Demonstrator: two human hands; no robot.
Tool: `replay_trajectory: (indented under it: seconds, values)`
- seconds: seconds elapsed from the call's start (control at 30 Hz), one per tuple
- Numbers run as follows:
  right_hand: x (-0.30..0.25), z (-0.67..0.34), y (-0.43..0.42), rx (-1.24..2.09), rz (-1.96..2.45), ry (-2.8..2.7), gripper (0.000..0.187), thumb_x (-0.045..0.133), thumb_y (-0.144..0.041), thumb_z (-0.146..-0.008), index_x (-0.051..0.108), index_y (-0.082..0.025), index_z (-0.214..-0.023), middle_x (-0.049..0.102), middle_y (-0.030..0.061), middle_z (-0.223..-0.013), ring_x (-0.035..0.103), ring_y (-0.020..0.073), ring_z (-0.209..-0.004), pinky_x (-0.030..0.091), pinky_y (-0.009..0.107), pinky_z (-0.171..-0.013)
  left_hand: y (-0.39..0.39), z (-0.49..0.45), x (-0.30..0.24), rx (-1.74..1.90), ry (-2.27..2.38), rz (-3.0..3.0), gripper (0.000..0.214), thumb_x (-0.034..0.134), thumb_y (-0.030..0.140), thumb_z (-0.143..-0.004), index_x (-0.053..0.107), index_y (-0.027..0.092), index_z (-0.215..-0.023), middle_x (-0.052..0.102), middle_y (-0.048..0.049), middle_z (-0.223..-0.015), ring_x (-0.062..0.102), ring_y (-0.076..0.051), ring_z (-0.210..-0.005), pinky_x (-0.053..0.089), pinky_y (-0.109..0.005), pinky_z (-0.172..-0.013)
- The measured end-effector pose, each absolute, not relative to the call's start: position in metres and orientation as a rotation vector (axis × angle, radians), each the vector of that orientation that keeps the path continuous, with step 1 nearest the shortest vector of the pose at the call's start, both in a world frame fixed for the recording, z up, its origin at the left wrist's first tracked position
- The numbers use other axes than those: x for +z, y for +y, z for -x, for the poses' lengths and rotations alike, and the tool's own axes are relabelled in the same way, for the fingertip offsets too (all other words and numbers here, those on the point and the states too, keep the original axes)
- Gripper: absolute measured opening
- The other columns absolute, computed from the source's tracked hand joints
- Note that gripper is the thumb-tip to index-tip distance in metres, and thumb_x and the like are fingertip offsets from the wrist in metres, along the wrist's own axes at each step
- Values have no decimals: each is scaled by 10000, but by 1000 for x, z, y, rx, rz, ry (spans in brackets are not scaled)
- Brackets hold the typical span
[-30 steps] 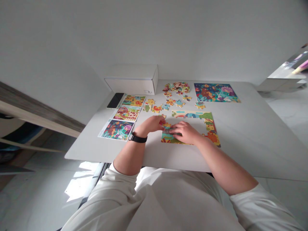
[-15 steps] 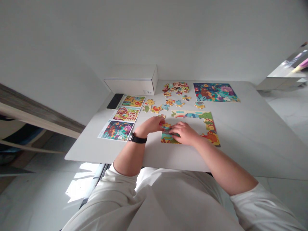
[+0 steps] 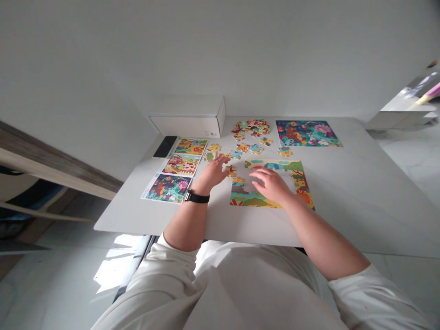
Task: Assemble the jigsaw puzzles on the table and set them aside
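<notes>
A partly joined jigsaw puzzle (image 3: 254, 201) lies in front of me, its border pieces framing a bare middle. My right hand (image 3: 271, 184) hovers over that middle, thumb and fingers apart, holding nothing. To the left of the puzzle is my left hand (image 3: 213, 173), its fingers stretched forward over a loose orange-red piece that they partly cover. Close to its thumb sits another puzzle piece (image 3: 231, 171), just above the puzzle's left side. Several loose pieces lie beyond my hands, among them a light-blue piece (image 3: 256, 148) and a yellow piece (image 3: 215, 147).
A pile of pieces (image 3: 254, 127) lies at the back. The finished dark-blue puzzle (image 3: 307, 133) is at back right. Reference picture cards (image 3: 168, 187) lie on the left, near a black phone (image 3: 165, 146) and a white box (image 3: 187, 124) by the wall.
Both hands have come off the puzzle's left edge. My left hand has moved forward toward the loose pieces; my right has lifted slightly forward and right. Joined pieces on the left side now show.
</notes>
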State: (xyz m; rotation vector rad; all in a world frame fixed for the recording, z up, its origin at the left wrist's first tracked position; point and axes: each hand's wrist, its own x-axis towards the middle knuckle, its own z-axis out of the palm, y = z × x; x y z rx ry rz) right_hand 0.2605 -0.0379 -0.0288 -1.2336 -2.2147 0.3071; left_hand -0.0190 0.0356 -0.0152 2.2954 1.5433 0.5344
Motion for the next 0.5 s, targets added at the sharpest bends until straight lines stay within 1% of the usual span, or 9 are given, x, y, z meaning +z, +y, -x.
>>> replay_trajectory:
  seconds: [0.1,0.17,0.3,0.43,0.5]
  values:
    - [-31,-259,-39,321,1236,-2234,289,693,-188,-985,799,-265,-1242,803,92,-1268,749,278,-1178,591,468,-1090,36,18,-17,484,1489,-2321,527,751,186,-901,670,190,-1421,744,-126,-1398,748,-268,-1090,565,-395,-1072]
    - [-33,-258,-39,330,1252,-2246,267,701,-192,-983,808,-271,-1215,812,83,-1225,756,271,-1139,600,452,-1061,37,18,-18,449,1498,-2323,526,746,179,-899,672,199,-1419,762,-121,-1371,747,-282,-1125,558,-407,-1094]
    - [-35,-258,-39,336,1278,-2252,239,714,-204,-982,817,-272,-1187,815,78,-1197,756,265,-1111,602,434,-1038,39,18,-20,425,1488,-2342,495,762,226,-899,686,229,-1388,766,-111,-1348,727,-301,-1215,545,-414,-1127]
    - [-36,-258,-39,346,1275,-2267,235,716,-214,-986,818,-277,-1189,818,79,-1186,760,267,-1110,606,433,-1032,41,20,-23,461,1446,-2390,493,791,282,-887,683,234,-1366,719,-129,-1390,656,-320,-1339,519,-430,-1173]
    - [-36,-257,-40,354,1281,-2264,265,713,-213,-987,808,-278,-1226,819,82,-1212,762,271,-1126,607,443,-1040,40,22,-25,510,1450,-2397,523,812,308,-876,668,233,-1373,691,-135,-1404,631,-325,-1356,518,-446,-1177]
